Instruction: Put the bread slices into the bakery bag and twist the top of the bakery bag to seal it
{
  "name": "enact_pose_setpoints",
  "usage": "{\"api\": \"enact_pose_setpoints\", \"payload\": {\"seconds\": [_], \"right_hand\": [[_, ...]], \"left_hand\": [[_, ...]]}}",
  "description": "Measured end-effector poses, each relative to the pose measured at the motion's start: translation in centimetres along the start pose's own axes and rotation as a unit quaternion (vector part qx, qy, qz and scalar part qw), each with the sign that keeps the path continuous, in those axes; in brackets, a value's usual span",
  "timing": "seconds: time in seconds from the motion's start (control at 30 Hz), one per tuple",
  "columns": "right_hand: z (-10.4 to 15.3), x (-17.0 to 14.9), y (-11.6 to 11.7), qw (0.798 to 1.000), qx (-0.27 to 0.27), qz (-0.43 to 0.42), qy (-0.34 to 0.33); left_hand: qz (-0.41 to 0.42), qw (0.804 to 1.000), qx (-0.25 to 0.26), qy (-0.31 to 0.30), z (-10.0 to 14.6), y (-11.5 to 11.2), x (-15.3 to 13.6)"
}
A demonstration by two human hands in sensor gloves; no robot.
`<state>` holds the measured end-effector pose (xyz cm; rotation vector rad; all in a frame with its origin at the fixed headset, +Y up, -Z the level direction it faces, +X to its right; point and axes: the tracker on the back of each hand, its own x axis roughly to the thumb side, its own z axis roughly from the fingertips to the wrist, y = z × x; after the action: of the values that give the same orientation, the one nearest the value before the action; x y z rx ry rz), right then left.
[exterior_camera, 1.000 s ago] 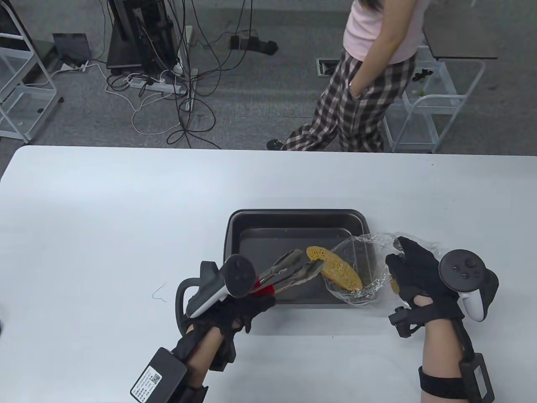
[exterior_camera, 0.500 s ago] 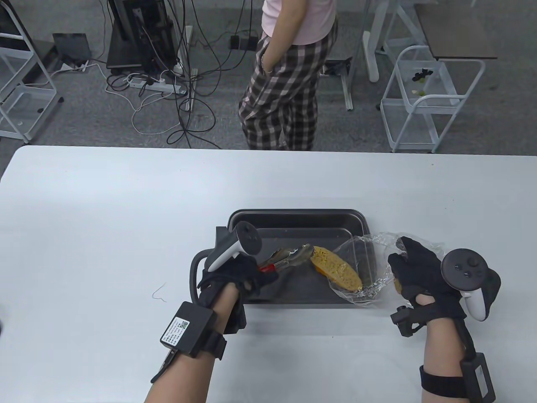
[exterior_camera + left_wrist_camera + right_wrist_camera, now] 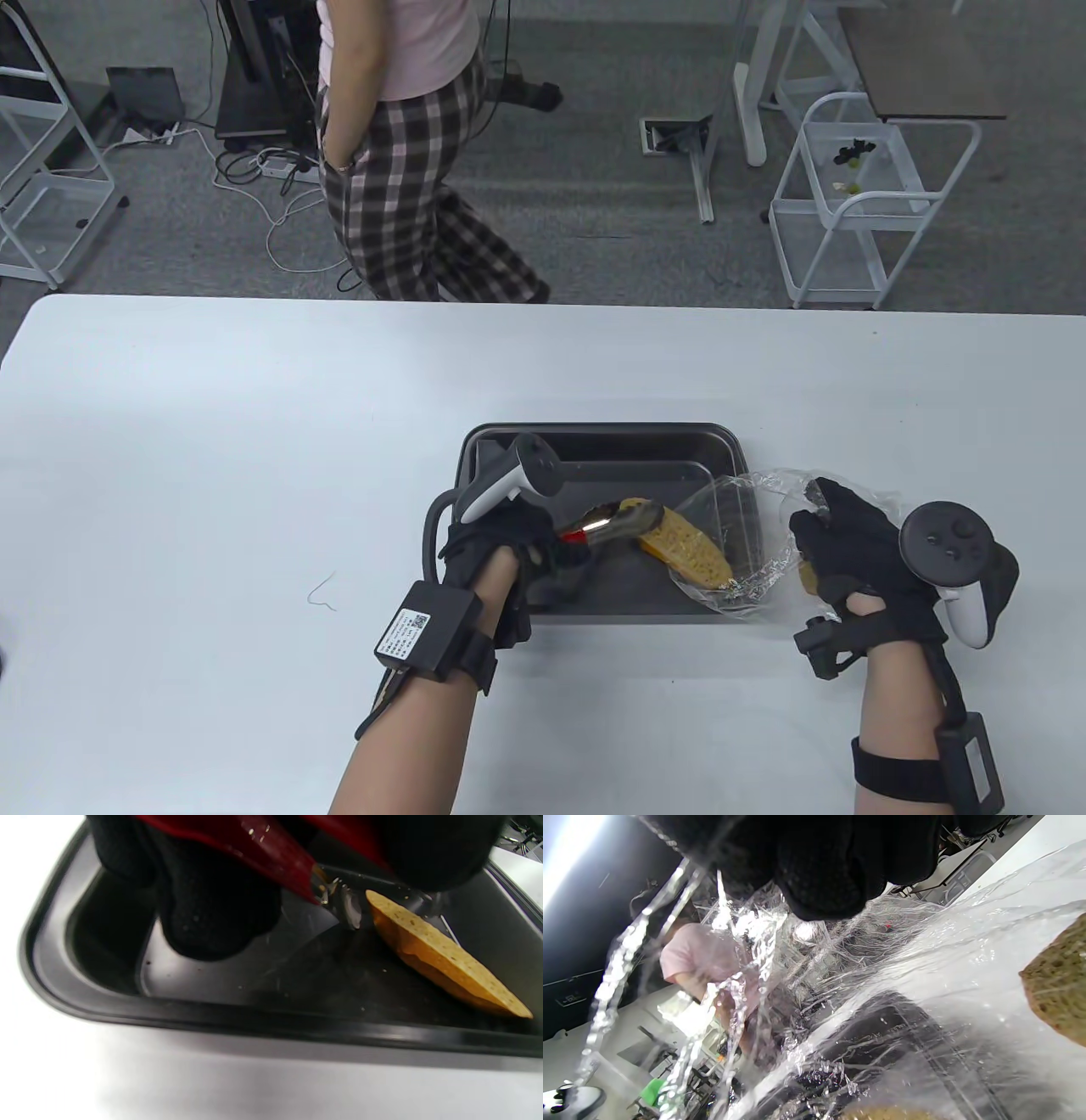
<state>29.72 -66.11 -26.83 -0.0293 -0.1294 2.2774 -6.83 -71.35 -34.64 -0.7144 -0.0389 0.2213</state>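
The left hand (image 3: 501, 543) is gripping the tongs (image 3: 612, 522), having pushed the bread slice (image 3: 685, 552) further into the bakery bag (image 3: 747, 543) over the tray (image 3: 594, 441) — the right hand's (image 3: 848, 552) fingers are pinching its mouth apart; twisting is still ahead.

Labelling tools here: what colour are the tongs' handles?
Red, on the metal tongs held by the left hand; clearest in the left wrist view.

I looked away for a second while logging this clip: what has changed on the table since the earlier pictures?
The left hand has moved right and further over the baking tray, pushing the tongs and the bread slice toward the clear bag's mouth. A person behind the table walked left. The right hand still holds the bag open; the tray stayed put.
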Motion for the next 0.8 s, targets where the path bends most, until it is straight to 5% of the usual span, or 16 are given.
{"api": "enact_pose_setpoints", "payload": {"seconds": [0.47, 0.8], "right_hand": [[0.0, -0.2, -0.3, 1.0, -0.001, -0.008, -0.001], [0.0, -0.2, -0.3, 1.0, -0.003, -0.011, 0.001]], "left_hand": [[-0.026, 0.997, 0.067, -0.003, -0.2, -1.6, 1.8], [-0.013, 0.993, 0.114, -0.019, 1.9, -2.4, -0.1]]}}
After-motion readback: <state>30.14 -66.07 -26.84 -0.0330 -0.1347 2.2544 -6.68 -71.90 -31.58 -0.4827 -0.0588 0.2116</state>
